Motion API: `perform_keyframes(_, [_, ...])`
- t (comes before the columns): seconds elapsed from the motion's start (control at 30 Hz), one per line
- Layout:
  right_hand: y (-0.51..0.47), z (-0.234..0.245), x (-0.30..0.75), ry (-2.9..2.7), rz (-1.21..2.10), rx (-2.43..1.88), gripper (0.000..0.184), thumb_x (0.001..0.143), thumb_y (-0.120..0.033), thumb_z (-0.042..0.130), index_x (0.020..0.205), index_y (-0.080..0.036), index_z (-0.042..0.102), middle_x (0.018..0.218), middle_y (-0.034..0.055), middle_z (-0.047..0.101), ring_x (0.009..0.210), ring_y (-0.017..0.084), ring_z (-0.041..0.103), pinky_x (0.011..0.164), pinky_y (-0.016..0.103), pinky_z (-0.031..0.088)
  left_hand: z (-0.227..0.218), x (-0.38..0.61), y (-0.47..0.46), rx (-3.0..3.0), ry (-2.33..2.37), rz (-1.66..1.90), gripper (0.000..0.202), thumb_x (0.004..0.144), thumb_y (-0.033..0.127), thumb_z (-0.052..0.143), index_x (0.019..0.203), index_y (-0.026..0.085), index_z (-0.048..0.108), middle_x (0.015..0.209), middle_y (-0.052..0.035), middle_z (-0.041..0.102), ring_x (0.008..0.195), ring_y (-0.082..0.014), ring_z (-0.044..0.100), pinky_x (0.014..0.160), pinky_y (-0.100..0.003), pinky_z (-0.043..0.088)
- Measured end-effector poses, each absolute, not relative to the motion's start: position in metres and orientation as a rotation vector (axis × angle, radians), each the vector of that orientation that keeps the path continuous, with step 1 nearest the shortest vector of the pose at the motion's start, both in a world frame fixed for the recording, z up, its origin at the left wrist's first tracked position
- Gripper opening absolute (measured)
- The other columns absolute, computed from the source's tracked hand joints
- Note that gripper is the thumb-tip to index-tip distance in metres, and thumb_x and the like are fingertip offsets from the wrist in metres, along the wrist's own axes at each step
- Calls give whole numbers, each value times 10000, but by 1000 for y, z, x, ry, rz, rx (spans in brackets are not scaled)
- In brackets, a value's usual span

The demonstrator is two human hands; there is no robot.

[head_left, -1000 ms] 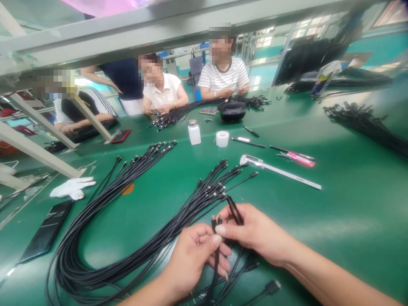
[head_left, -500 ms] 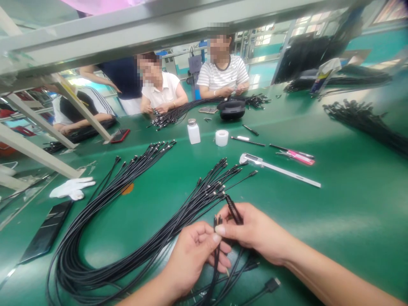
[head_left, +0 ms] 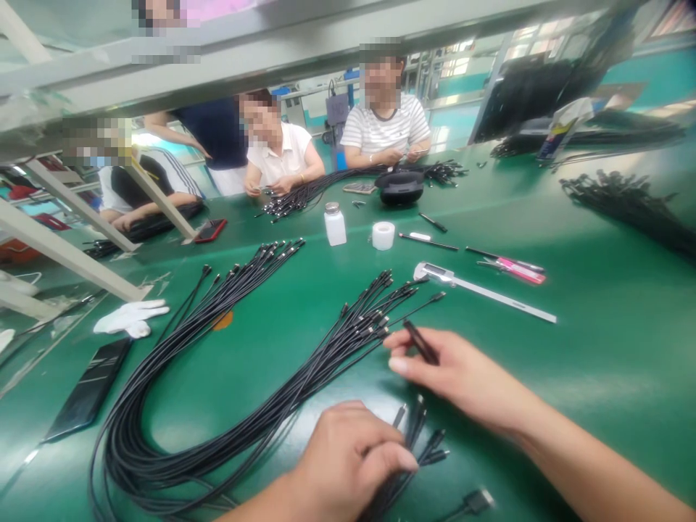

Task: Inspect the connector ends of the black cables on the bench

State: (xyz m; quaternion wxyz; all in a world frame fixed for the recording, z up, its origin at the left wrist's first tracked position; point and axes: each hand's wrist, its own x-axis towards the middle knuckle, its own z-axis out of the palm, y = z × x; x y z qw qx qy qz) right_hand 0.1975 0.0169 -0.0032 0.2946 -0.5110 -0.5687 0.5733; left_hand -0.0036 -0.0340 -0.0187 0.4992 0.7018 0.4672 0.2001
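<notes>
My left hand (head_left: pixel 356 453) is low in the middle, curled around a small group of black cables (head_left: pixel 418 420). Their plug ends stick out past the thumb, and the palm side is hidden. To the right and farther up, my right hand (head_left: pixel 443 366) holds a slim black pen-like tool (head_left: pixel 420 342), which lies slanted between thumb and fingers. Just beyond that hand are the plug ends of a large bundle of black cables (head_left: pixel 217 438), bent in a U on the green table (head_left: pixel 544 406). A single cable plug (head_left: pixel 478 500) lies at the bottom edge.
Beyond the bundle are a digital caliper (head_left: pixel 489 290), a roll of clear tape (head_left: pixel 383 235) and a white bottle (head_left: pixel 336 225). A white glove (head_left: pixel 130 317) and a black phone (head_left: pixel 90 388) lie left. Several people sit or stand across the table. A metal beam (head_left: pixel 244 61) crosses above.
My hands have moved apart. The right went up and right with the black tool, away from the cable tips; the left dropped lower and turned, back of the hand up, over the cables.
</notes>
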Motion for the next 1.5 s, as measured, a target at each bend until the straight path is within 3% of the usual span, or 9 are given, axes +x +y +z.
perform_keyframes(0.1, [24,2,206,-1654,1293,-1451,377,840,-510,595,996,-173,657,961,42,658,868,160,568,805,268,432,-20,-14,-27,2158,1127,499,257,917,318,517,925,205,747,799,-69,721,777,-168,615,798,-299,448])
perform_keyframes(0.27, [12,1,199,-1996,1442,-1300,272,851,-413,585,920,-177,702,825,20,670,721,126,552,659,223,396,-20,-40,7,2344,1776,588,517,842,369,623,1311,166,544,1261,-146,583,1175,-306,498,987,-474,382])
perform_keyframes(0.43, [1,3,194,-2323,1505,-1236,251,805,-360,614,680,-148,663,560,-27,522,511,55,372,481,188,251,-18,-47,22,2256,1810,307,319,858,372,595,1090,159,645,996,-93,629,965,-247,562,868,-411,443])
perform_keyframes(0.73, [3,9,196,-2280,1706,-1223,216,773,-324,611,740,-136,713,690,7,688,554,61,540,521,156,366,10,-51,34,2090,1888,529,160,875,338,497,859,183,532,815,-11,552,761,-152,508,720,-290,393])
perform_keyframes(0.87, [8,5,193,-1874,1725,-1127,235,787,-307,638,673,-112,701,631,27,666,522,55,495,517,165,348,38,-47,43,1751,1653,587,246,828,359,560,1009,211,484,690,67,438,568,-82,393,559,-210,325])
perform_keyframes(0.97, [16,2,192,-1402,1609,-1141,326,807,-429,640,862,-112,685,776,56,699,464,33,418,443,166,307,56,-32,49,1588,1416,463,410,762,375,650,1107,204,508,685,73,464,527,-61,387,493,-183,292])
perform_keyframes(1.17, [36,-5,202,-933,1303,-1202,693,817,-600,563,1340,-168,420,1094,126,659,417,7,321,355,163,201,50,6,51,1591,1254,203,261,722,350,668,847,154,549,604,49,515,470,-65,443,453,-185,347])
perform_keyframes(1.37, [40,-11,207,-920,1237,-1158,570,739,-525,691,1134,-123,608,935,106,707,403,-2,307,372,170,217,24,16,38,1415,1174,223,246,725,308,658,810,176,469,594,56,529,427,-68,497,410,-170,350])
perform_keyframes(1.5, [38,-10,206,-953,1222,-1129,528,734,-497,717,1099,-128,624,877,87,711,405,-2,311,375,165,215,22,16,34,1343,1166,260,248,699,264,701,808,165,501,601,52,537,406,-55,481,379,-156,312])
